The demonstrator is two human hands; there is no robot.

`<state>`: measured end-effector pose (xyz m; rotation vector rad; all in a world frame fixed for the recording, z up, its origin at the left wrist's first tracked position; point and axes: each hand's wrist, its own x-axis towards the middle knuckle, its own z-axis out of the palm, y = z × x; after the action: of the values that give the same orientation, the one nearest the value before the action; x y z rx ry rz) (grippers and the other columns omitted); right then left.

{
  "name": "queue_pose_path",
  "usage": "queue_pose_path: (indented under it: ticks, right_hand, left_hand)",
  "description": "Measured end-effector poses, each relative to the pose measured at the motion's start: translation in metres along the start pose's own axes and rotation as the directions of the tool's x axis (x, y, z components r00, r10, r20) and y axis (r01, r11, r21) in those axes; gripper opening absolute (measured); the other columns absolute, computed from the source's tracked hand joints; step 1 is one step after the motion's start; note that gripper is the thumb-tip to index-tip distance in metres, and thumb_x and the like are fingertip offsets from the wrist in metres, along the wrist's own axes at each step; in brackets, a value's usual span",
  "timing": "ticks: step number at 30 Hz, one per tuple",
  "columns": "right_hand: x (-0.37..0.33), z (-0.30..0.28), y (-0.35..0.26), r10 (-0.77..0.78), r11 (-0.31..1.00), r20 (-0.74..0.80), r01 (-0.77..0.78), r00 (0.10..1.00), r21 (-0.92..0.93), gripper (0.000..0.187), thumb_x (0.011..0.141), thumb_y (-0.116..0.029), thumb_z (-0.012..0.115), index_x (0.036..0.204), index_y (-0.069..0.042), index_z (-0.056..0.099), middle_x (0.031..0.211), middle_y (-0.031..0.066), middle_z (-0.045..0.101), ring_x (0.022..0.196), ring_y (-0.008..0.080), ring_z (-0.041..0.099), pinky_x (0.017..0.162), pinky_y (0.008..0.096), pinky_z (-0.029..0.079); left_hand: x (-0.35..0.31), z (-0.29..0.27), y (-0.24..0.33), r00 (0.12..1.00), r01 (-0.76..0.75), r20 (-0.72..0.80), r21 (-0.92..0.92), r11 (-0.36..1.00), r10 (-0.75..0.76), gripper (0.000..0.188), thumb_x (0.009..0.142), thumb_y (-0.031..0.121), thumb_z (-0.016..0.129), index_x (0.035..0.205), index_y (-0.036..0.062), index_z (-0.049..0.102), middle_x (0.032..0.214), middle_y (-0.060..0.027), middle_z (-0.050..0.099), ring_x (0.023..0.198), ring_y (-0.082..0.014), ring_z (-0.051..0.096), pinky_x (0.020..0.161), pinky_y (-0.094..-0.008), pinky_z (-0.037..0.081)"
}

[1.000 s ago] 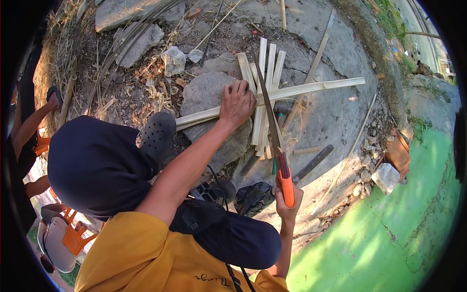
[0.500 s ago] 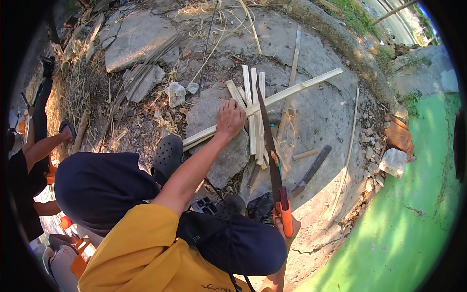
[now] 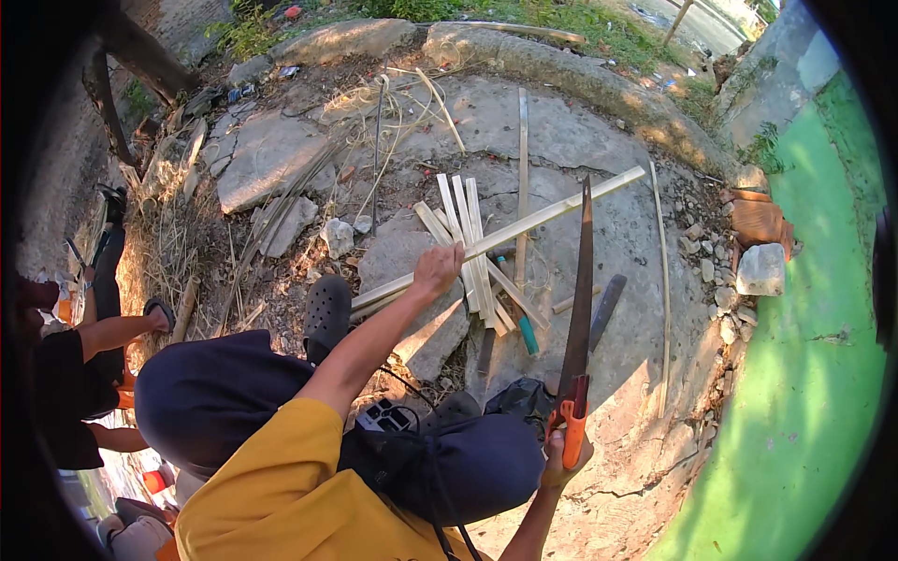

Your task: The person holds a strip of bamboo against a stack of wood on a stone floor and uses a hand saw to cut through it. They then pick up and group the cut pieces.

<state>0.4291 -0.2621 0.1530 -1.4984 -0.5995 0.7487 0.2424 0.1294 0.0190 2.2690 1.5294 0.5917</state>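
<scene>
My left hand (image 3: 438, 271) is closed around a long pale wooden strip (image 3: 566, 208), which slants up to the right across the ground. Under and beside it, several shorter pale strips (image 3: 470, 210) lie crossed in a loose bundle. Their lower ends fan out near a turquoise-green handle (image 3: 529, 335), whose other end is hidden beneath the wood. My right hand (image 3: 565, 460) grips the orange handle of a handsaw (image 3: 578, 323). The blade points away from me, tip up, to the right of the bundle; its tip overlaps the long strip in view, and I cannot tell whether they touch.
A dark flat bar (image 3: 608, 309) and a thin stick (image 3: 663, 290) lie on cracked concrete to the right. A whitish block (image 3: 760, 269) sits by the green floor (image 3: 804, 393). Flat stones and dry stalks spread at left, where another person's arm (image 3: 122, 329) shows.
The handsaw has swung right, off the bundle of strips, with my right hand. The turquoise-green handle has come into sight. My left hand still grips the long strip; the view has tilted farther out.
</scene>
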Motion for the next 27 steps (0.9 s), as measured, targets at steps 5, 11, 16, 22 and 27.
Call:
queue_pose_path:
  ticks: [5, 11, 16, 22, 27]
  right_hand:
    - [-0.003, 0.005, -0.005, -0.123, 0.980, -0.073, 0.110, 0.990, -0.168, 0.047, 0.089, -0.020, 0.065, 0.123, 0.013, 0.066, 0.090, 0.0127, 0.072, 0.084, 0.0172, 0.071, 0.078, 0.0294, 0.056]
    - [-0.020, 0.021, -0.011, -0.108, 0.941, -0.124, 0.061, 0.986, -0.333, 0.041, 0.086, -0.027, 0.067, 0.108, 0.007, 0.072, 0.076, 0.0105, 0.068, 0.065, 0.0159, 0.064, 0.062, 0.0317, 0.051]
    - [-0.032, 0.026, 0.022, 0.034, 0.971, -0.019, -0.037, 0.999, -0.236, 0.060, 0.090, -0.017, 0.062, 0.143, 0.008, 0.052, 0.117, 0.0162, 0.070, 0.099, 0.0203, 0.070, 0.093, 0.0326, 0.057]
    - [-0.039, 0.024, 0.102, -0.050, 0.989, 0.162, 0.027, 0.986, 0.143, 0.082, 0.094, -0.008, 0.056, 0.164, -0.007, 0.013, 0.165, 0.0138, 0.028, 0.153, 0.0221, 0.029, 0.123, 0.0389, 0.031]
    - [-0.006, 0.058, 0.017, 0.217, 0.966, 0.045, -0.207, 0.975, -0.155, 0.072, 0.091, -0.013, 0.065, 0.151, 0.012, 0.035, 0.147, 0.0268, 0.051, 0.136, 0.0316, 0.053, 0.115, 0.0417, 0.044]
  left_hand:
    - [-0.009, 0.020, 0.020, 0.984, -0.176, -0.001, -0.028, 0.984, 0.176, 0.054, 0.106, 0.035, 0.042, 0.073, 0.0007, 0.067, 0.063, -0.0250, 0.063, 0.059, -0.0435, 0.066, 0.059, -0.0555, 0.055]
    - [-0.010, 0.021, 0.020, 0.980, -0.146, 0.129, -0.075, 0.986, 0.154, 0.043, 0.106, 0.034, 0.043, 0.088, 0.0039, 0.068, 0.073, -0.0225, 0.067, 0.066, -0.0419, 0.067, 0.062, -0.0540, 0.054]
    - [-0.020, 0.006, 0.020, 0.927, -0.276, 0.222, -0.141, 0.951, 0.302, 0.043, 0.100, 0.046, 0.057, 0.091, 0.0036, 0.059, 0.070, -0.0202, 0.065, 0.071, -0.0414, 0.068, 0.061, -0.0515, 0.051]
    - [-0.039, -0.003, 0.030, 0.870, -0.347, 0.327, -0.126, 0.929, 0.369, 0.041, 0.082, 0.033, 0.075, 0.097, 0.0033, 0.051, 0.077, -0.0165, 0.069, 0.072, -0.0400, 0.070, 0.062, -0.0506, 0.052]
    - [-0.044, 0.012, 0.019, 0.891, -0.311, 0.311, -0.114, 0.944, 0.331, 0.034, 0.076, 0.016, 0.075, 0.096, 0.0036, 0.049, 0.076, -0.0151, 0.068, 0.072, -0.0374, 0.071, 0.061, -0.0495, 0.054]
